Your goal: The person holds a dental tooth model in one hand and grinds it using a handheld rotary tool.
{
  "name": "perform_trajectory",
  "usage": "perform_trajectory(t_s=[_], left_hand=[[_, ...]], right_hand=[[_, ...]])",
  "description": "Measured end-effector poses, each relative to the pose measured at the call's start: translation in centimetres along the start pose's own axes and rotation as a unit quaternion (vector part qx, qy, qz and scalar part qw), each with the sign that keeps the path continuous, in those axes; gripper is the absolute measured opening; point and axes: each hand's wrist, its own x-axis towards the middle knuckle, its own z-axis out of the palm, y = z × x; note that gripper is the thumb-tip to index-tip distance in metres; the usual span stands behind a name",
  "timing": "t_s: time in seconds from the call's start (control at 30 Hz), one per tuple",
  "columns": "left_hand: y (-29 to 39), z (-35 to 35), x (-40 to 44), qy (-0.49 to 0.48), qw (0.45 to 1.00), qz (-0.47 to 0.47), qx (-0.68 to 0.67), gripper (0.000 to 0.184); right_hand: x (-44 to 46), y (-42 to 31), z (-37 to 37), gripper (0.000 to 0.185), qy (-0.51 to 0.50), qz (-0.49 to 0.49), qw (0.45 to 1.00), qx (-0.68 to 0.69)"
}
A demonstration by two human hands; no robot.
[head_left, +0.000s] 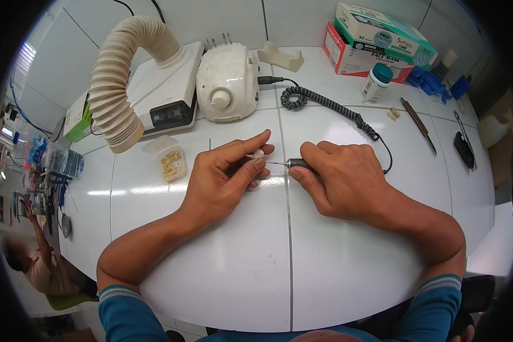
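Note:
My left hand (218, 178) pinches a small cream-coloured tooth-like piece (259, 154) between its fingers, which partly cover it. My right hand (350, 176) is wrapped round a dark rotary handpiece (298, 163). Its thin metal bur (276, 163) points left and reaches the fingertips of my left hand, close to the piece; whether it touches the piece I cannot tell. Left of my left hand stands a small clear plastic box (179, 174), its lid open, with several yellowish tooth-like pieces (170, 162) inside.
Behind my hands stand a white control unit (228, 85) with a coiled cord (330, 105) and a suction machine with a ribbed hose (111, 97). At right are mask boxes (376, 40), a green-capped bottle (376, 84) and a brown-handled knife (417, 122). Another person (45, 265) sits far left.

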Motion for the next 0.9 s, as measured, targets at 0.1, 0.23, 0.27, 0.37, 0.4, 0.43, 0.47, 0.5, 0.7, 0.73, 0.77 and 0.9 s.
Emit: perform_trajectory(t_s=[0.1,0.23,0.27,0.37,0.4,0.43,0.47,0.5,0.7,0.73,0.77,0.9], left_hand=[[-0.2,0.0,0.0,-0.008,1.000,0.006,-0.003,0.048],[-0.4,-0.4,0.1,-0.028,0.999,0.029,0.023,0.051],[-0.4,-0.5,0.0,-0.030,0.999,0.030,0.030,0.052],[-0.7,-0.2,0.3,-0.012,0.998,0.052,0.015,0.039],[-0.3,0.0,0.2,0.001,0.999,0.032,-0.007,0.034],[0.4,0.3,0.1,0.014,0.999,0.012,-0.029,0.029],[0.7,0.4,0.0,0.027,0.998,-0.008,-0.052,0.025],[0.5,0.3,0.0,0.019,0.999,-0.010,-0.042,0.024],[-0.2,-0.1,0.0,0.001,1.000,0.010,0.026,0.025],[-0.1,0.0,0.0,0.002,0.999,0.010,0.034,0.025],[-0.1,0.0,0.0,0.004,0.999,0.009,0.042,0.025],[-0.1,-0.1,0.0,-0.001,0.998,0.007,0.057,0.025]], right_hand=[[0.0,-0.1,-0.1,0.042,-0.005,0.001,1.000,-0.001],[-0.1,-0.1,0.2,0.042,0.016,-0.009,1.000,-0.006],[-0.1,0.0,0.3,0.042,0.017,-0.011,1.000,-0.008],[-0.1,0.0,0.4,0.041,0.022,-0.015,1.000,-0.009],[-0.1,0.0,0.4,0.041,0.023,-0.015,1.000,-0.009],[-0.1,0.0,0.3,0.041,0.021,-0.014,1.000,-0.008],[-0.1,-0.1,0.2,0.041,0.019,-0.013,1.000,-0.008],[-0.1,-0.1,0.2,0.041,0.017,-0.012,1.000,-0.008],[-0.2,0.0,0.3,0.041,0.024,-0.019,0.999,-0.012],[-0.2,0.0,0.3,0.041,0.022,-0.019,0.999,-0.014],[-0.2,-0.1,0.3,0.042,0.020,-0.018,1.000,-0.016],[-0.2,-0.1,0.3,0.042,0.013,-0.016,0.999,-0.026]])
